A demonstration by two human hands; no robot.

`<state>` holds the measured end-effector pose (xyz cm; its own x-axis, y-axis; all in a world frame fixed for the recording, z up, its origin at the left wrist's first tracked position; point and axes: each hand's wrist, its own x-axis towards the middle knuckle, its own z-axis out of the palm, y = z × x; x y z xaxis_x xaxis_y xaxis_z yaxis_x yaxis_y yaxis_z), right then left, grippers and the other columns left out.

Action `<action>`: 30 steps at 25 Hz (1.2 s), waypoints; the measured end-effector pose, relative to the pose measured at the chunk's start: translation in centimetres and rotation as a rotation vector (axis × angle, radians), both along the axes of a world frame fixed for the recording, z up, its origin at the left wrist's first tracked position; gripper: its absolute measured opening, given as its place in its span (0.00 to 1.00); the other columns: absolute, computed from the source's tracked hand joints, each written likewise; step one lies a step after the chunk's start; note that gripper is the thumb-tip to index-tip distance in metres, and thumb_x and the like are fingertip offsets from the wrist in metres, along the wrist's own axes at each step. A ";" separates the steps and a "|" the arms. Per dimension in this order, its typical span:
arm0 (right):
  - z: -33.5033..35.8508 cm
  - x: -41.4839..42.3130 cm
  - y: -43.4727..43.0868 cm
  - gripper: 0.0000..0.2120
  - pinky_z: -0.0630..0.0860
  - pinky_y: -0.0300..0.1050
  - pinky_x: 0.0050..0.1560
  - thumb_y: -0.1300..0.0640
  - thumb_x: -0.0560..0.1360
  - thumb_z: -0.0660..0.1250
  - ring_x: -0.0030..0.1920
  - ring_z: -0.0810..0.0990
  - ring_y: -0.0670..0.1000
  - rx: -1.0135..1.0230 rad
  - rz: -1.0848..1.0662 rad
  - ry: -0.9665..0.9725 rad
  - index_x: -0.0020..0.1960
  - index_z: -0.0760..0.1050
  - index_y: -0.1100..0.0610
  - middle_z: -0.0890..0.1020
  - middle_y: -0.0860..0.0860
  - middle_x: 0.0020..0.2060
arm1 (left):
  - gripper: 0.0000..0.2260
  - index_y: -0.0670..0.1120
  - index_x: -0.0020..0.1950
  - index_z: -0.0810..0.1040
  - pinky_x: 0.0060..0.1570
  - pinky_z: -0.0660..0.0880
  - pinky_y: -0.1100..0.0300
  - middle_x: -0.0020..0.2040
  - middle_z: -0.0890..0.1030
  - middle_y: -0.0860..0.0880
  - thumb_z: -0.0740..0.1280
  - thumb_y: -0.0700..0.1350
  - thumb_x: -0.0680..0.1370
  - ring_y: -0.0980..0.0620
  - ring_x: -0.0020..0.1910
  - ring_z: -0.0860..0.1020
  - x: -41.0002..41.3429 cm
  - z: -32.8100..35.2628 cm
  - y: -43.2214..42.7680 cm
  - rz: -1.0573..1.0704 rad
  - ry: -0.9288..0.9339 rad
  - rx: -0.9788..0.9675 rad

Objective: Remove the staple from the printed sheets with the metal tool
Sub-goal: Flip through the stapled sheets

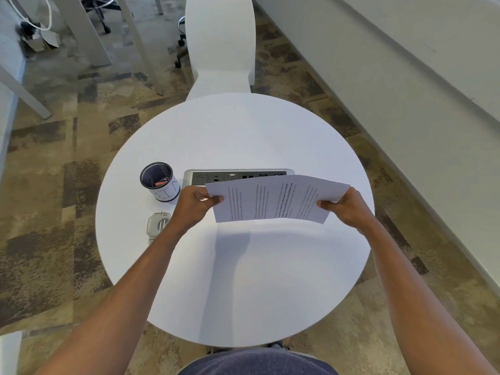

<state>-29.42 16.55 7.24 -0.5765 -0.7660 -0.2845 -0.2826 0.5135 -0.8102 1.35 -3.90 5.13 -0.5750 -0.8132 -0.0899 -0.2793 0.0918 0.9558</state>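
Above the table (243,266), left hand (193,205) and right hand (349,208) each pinch the sheets (276,198); I'd lay them flat, then grab the staple remover (157,226).

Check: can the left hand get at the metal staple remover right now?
Probably not yet: the left hand is gripping the printed sheets. The staple remover lies unobstructed just beside that wrist once it lets go.

printed sheets (273,201) — white, text-covered, bowing upward, hovering above table | metal tool (157,226) — silvery, lying flat, well left of sheets
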 end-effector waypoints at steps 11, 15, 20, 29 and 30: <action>-2.7 0.6 1.2 0.17 0.70 0.45 0.62 0.61 0.74 0.73 0.64 0.78 0.53 0.095 0.086 0.029 0.62 0.81 0.58 0.82 0.53 0.62 | 0.11 0.51 0.52 0.84 0.41 0.70 0.72 0.47 0.84 0.55 0.74 0.41 0.71 0.72 0.38 0.77 0.7 -2.7 0.4 -0.018 -0.239 -0.063; -2.5 0.1 1.3 0.11 0.72 0.43 0.56 0.62 0.75 0.71 0.57 0.81 0.51 0.055 -0.015 0.027 0.58 0.83 0.60 0.84 0.54 0.58 | 0.10 0.47 0.53 0.84 0.42 0.70 0.77 0.49 0.84 0.54 0.73 0.41 0.73 0.71 0.41 0.79 0.3 -2.4 0.3 0.028 -0.184 -0.044; -1.8 -0.6 1.6 0.12 0.73 0.40 0.54 0.61 0.75 0.72 0.57 0.81 0.50 0.035 -0.004 -0.017 0.59 0.83 0.58 0.84 0.49 0.56 | 0.11 0.51 0.52 0.84 0.44 0.72 0.74 0.48 0.84 0.54 0.74 0.40 0.72 0.72 0.42 0.79 0.2 -1.5 0.0 0.017 -0.139 -0.059; 0.2 -0.1 0.6 0.24 0.79 0.48 0.55 0.55 0.71 0.77 0.56 0.82 0.53 -0.053 0.007 -0.071 0.64 0.74 0.54 0.83 0.51 0.55 | 0.07 0.48 0.50 0.84 0.45 0.73 0.64 0.43 0.85 0.55 0.71 0.40 0.74 0.62 0.39 0.80 -0.3 -2.3 1.1 -0.038 -0.188 -0.062; 0.7 -0.2 0.3 0.26 0.77 0.48 0.55 0.55 0.70 0.77 0.58 0.81 0.55 -0.036 0.007 -0.009 0.66 0.72 0.53 0.83 0.53 0.56 | 0.07 0.48 0.50 0.85 0.45 0.74 0.65 0.43 0.85 0.56 0.71 0.40 0.74 0.63 0.39 0.80 -0.5 -1.9 1.1 -0.039 -0.165 -0.067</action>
